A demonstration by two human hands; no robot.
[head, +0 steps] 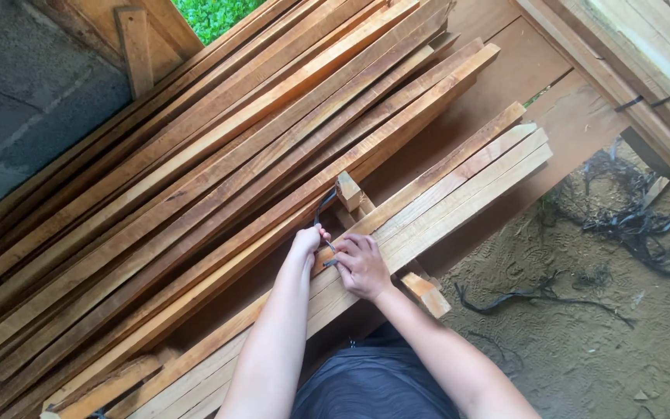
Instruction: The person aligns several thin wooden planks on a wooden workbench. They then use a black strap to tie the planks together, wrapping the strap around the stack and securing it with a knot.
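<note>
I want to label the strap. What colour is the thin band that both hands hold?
The thin plastic strap is black, seen best in the head view.

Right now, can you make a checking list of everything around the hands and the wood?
Surface: packed dirt ground on the right, grey concrete at top left.
Job's things: a bundle of pale wooden slats with a dark strap looped round it.
Clutter: loose black strap scraps on the dirt; small wood blocks.
Hands: left hand and right hand both pinch the strap on top of the bundle.
Cables: nothing seen.
Surroundings: big stack of long planks on the left, strapped timber at top right, green plants beyond.
</note>
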